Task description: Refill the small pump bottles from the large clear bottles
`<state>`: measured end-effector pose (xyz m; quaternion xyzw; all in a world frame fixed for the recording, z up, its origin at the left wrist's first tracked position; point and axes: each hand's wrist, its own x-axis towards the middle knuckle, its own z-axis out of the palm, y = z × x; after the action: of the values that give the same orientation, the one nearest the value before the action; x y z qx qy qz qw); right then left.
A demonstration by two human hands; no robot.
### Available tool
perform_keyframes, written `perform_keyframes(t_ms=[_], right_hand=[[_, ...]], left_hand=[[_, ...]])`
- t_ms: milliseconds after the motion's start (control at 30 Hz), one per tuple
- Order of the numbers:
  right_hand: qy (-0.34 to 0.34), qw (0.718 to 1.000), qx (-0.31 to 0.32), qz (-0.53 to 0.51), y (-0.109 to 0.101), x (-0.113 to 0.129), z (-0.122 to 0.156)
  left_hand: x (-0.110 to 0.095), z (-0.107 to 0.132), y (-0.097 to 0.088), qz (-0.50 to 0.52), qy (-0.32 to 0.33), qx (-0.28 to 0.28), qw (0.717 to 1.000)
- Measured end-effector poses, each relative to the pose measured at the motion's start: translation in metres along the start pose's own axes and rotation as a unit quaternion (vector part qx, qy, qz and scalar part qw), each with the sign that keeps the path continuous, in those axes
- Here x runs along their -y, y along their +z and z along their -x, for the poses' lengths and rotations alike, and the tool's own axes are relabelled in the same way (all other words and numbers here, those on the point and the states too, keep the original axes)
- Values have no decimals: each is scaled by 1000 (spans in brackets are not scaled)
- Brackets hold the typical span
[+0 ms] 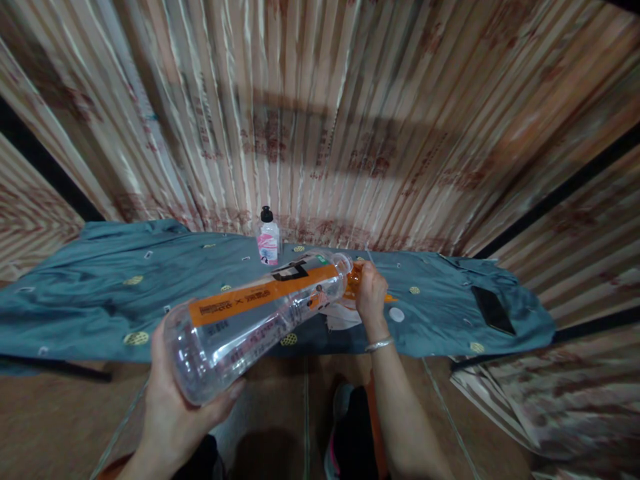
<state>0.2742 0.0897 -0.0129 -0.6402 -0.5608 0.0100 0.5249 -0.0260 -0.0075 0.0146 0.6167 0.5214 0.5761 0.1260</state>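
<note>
Sideways, the large clear orange-labelled plastic bottle (250,320) looks empty: left hand (173,407) cups its base, right hand (371,292) pinches an orange piece (353,279) at its mouth.

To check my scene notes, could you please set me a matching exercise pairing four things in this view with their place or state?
Things
1. large clear plastic bottle with an orange label
2. small white bottle with a black cap
3. flat black phone
4. thin silver bracelet

Places or states
A. lying flat near the right end of the teal cloth
B. around the wrist of the right hand
C. tipped over, base cupped in the left hand
D. standing upright at the cloth's far edge

Pairs: 1-C, 2-D, 3-A, 4-B
</note>
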Motion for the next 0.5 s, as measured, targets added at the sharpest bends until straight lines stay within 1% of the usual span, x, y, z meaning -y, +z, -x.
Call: perform_keyframes(t_ms=[100,167,333,500], right_hand=[[-2,1000,1,3,0,-1,0],[-2,1000,0,7,0,-1,0],[-2,1000,-6,-2,0,-1,0],[1,1000,-7,-7,0,0,0]], left_hand=[[0,-1,0,-8,21,0,1000],[1,-2,0,-8,21,1,1000],[1,-1,0,-2,-2,11,1000],[0,-1,-1,14,-38,8,999]])
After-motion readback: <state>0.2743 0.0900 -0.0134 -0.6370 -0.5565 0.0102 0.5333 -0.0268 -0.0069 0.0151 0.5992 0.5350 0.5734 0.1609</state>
